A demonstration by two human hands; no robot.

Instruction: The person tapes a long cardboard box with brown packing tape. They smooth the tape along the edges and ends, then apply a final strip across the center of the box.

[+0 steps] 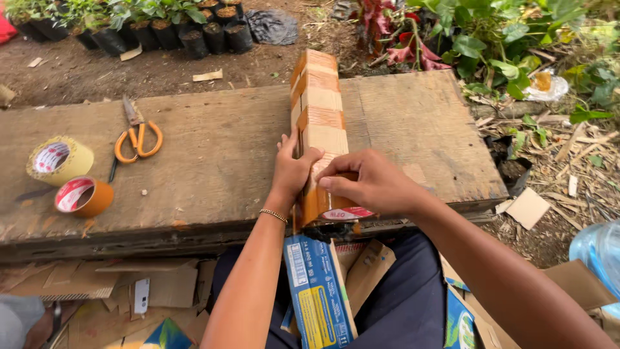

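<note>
Brown tape roll (336,208) under my right hand (371,184), fingers clamped on it at the near end of the cardboard bundle (318,123). My left hand (292,169) is wrapped against the bundle's left side, fingers closed on it, steadying it. The bundle is long and narrow, banded with brown tape, and runs from the near edge of the bench (213,155) toward the far edge, right of middle. Looks light and fairly stiff as a stack, but the cardboard edges would crush if squeezed hard; taped bands look slick, bare card grips better. Best hold, I judge: flat on both long sides, near the middle.

Left on the bench: orange-handled scissors (137,139), a yellowish tape roll (59,159), an orange tape roll (84,196) nearer me. All well apart from the bundle, nothing blocks it. In my lap, a blue printed carton (316,291) just below the bundle's near end, loose cardboard scraps (155,284) to the left. Far side: black nursery pots (161,32) with seedlings, leafy plants (491,39) far right. Clear blue bottle (597,249) at right edge.
</note>
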